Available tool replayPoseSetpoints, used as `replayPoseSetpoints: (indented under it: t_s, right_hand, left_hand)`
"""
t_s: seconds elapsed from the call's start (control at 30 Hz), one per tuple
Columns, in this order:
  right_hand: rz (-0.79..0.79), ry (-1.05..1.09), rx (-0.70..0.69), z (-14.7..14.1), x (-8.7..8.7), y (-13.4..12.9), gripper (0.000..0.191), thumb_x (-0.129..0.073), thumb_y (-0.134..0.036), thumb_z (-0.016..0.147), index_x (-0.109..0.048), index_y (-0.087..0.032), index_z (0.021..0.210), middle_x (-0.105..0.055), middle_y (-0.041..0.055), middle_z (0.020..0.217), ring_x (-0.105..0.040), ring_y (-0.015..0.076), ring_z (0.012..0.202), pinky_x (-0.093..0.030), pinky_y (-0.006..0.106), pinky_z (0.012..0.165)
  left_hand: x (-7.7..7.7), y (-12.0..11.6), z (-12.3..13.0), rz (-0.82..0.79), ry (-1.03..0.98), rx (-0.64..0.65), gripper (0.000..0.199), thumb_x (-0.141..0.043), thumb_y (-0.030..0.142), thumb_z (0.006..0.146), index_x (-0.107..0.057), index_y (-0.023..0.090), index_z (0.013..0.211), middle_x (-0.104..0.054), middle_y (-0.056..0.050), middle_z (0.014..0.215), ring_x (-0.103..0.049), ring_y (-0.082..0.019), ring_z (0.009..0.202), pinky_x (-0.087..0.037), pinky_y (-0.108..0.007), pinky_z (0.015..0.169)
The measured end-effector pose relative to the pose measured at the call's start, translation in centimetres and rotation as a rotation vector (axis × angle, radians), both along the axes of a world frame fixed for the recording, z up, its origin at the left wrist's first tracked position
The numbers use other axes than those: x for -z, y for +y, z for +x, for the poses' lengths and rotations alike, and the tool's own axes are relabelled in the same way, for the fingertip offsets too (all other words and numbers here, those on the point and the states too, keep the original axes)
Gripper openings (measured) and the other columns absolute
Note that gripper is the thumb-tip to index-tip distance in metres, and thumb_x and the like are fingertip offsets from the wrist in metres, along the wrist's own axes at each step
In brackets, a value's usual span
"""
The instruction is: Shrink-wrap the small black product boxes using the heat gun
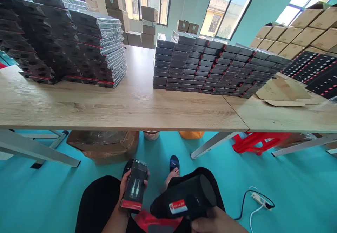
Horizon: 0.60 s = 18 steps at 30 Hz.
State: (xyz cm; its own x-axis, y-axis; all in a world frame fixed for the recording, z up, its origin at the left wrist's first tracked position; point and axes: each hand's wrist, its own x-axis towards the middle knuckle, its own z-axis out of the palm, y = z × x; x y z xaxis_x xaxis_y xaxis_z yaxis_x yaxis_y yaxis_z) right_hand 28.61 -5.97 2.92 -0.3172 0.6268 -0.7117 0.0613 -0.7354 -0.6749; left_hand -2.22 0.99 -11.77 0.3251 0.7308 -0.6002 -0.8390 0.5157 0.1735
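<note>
My left hand [123, 187] is wrapped around a slim black box [135, 185] with a red band at its near end and a picture of two white plugs. It holds the box tilted upright above my left thigh. In my right hand [207, 220] is a black hair dryer [185, 196] with a red and white label; my fingers close around its handle, partly hidden by the body. The dryer's narrower end faces left, toward the box, with a gap between them.
On the wooden table [147, 110] stand stacks of film-wrapped black boxes [79, 43] and black boxes with red marks [210, 64]. Flat cardboard [286, 91] lies at right. Below are a carton [105, 143], a red stool [259, 143] and a power strip [260, 200] with cords.
</note>
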Motion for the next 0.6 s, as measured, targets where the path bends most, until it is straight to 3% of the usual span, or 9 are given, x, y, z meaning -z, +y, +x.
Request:
replayPoseSetpoints:
  t_s: [0.07, 0.13, 0.27, 0.37, 0.43, 0.47, 0.53, 0.57, 0.6]
  right_hand:
    - [0.052, 0.017, 0.066, -1.5, 0.5, 1.9, 0.023, -0.069, -0.034, 0.070, -0.068, -0.015, 0.083, -0.066, 0.0029, 0.066, -0.056, 0.0143, 0.050, -0.044, 0.028, 0.048]
    - [0.147, 0.034, 0.128, -3.1, 0.7, 3.9, 0.026, -0.065, -0.039, 0.074, -0.067, -0.015, 0.082, -0.065, 0.0024, 0.068, -0.056, 0.0129, 0.053, -0.042, 0.025, 0.048]
    - [0.178, 0.107, 0.002, -4.9, -1.0, 6.2, 0.017, -0.067, -0.032, 0.069, -0.066, -0.014, 0.067, -0.062, 0.0011, 0.060, -0.055, 0.0128, 0.050, -0.043, 0.025, 0.047]
    - [0.103, 0.165, -0.246, -3.8, -3.1, 5.5, 0.008, -0.074, -0.018, 0.059, -0.071, -0.012, 0.063, -0.064, 0.0027, 0.055, -0.057, 0.0153, 0.050, -0.046, 0.028, 0.052]
    - [0.138, 0.104, -0.284, -2.0, -3.7, 4.6, 0.017, -0.079, -0.011, 0.054, -0.075, -0.015, 0.070, -0.069, 0.0016, 0.068, -0.062, 0.0173, 0.070, -0.049, 0.027, 0.070]
    - [0.140, 0.070, -0.245, -0.9, -3.4, 4.1, 0.012, -0.078, -0.014, 0.058, -0.074, -0.016, 0.070, -0.069, 0.0009, 0.068, -0.062, 0.0175, 0.073, -0.048, 0.026, 0.071]
    - [0.106, 0.009, -0.173, 1.3, -1.9, 3.3, 0.005, -0.073, -0.022, 0.065, -0.073, -0.018, 0.068, -0.065, -0.0007, 0.058, -0.057, 0.0142, 0.059, -0.044, 0.025, 0.059]
    - [0.089, -0.005, -0.144, 2.3, -0.7, 3.0, 0.009, -0.070, -0.025, 0.068, -0.073, -0.018, 0.072, -0.066, 0.0001, 0.059, -0.056, 0.0134, 0.057, -0.044, 0.025, 0.057]
    - [0.087, 0.008, -0.015, 3.2, 0.6, 2.7, 0.015, -0.071, -0.030, 0.068, -0.074, -0.018, 0.078, -0.068, 0.0010, 0.063, -0.059, 0.0140, 0.058, -0.045, 0.026, 0.059]
  left_hand:
    - [0.4, -0.1, 0.3, -0.010, 0.090, 0.037, 0.038, -0.062, 0.032, 0.078, -0.067, 0.013, 0.111, -0.075, -0.011, 0.079, -0.071, -0.028, 0.062, -0.056, -0.040, 0.057]
    - [0.9, -0.2, 0.7, -0.053, 0.250, 0.014, 0.033, -0.064, 0.027, 0.075, -0.070, 0.013, 0.104, -0.075, -0.008, 0.070, -0.071, -0.029, 0.059, -0.057, -0.040, 0.058]
    - [1.2, -0.6, 1.4, -0.056, 0.490, -0.132, 0.030, -0.069, 0.011, 0.065, -0.071, 0.021, 0.093, -0.075, 0.001, 0.065, -0.074, -0.025, 0.064, -0.058, -0.033, 0.063]
    - [0.5, -0.8, 1.3, 0.002, 0.335, -0.052, 0.037, -0.068, 0.020, 0.072, -0.070, 0.018, 0.110, -0.079, -0.006, 0.086, -0.076, -0.030, 0.083, -0.059, -0.040, 0.075]
    - [-0.2, -0.9, 1.0, 0.004, 0.171, 0.041, 0.049, -0.064, 0.032, 0.078, -0.065, 0.014, 0.123, -0.078, -0.015, 0.103, -0.074, -0.036, 0.095, -0.057, -0.048, 0.082]
    - [-0.7, -0.9, 0.9, -0.004, 0.130, 0.063, 0.053, -0.063, 0.036, 0.079, -0.063, 0.013, 0.127, -0.076, -0.017, 0.107, -0.073, -0.038, 0.097, -0.057, -0.051, 0.083]
    - [-1.8, -0.8, 0.7, -0.001, 0.134, 0.075, 0.058, -0.064, 0.039, 0.077, -0.063, 0.014, 0.129, -0.076, -0.018, 0.108, -0.073, -0.040, 0.096, -0.057, -0.053, 0.081]
    - [-2.5, -0.6, 0.6, 0.024, 0.166, 0.088, 0.060, -0.066, 0.040, 0.075, -0.063, 0.014, 0.129, -0.076, -0.018, 0.107, -0.072, -0.041, 0.096, -0.057, -0.055, 0.081]
    - [-3.3, -0.2, 0.4, 0.068, 0.215, 0.106, 0.062, -0.068, 0.041, 0.073, -0.064, 0.016, 0.129, -0.077, -0.017, 0.106, -0.072, -0.042, 0.097, -0.057, -0.056, 0.081]
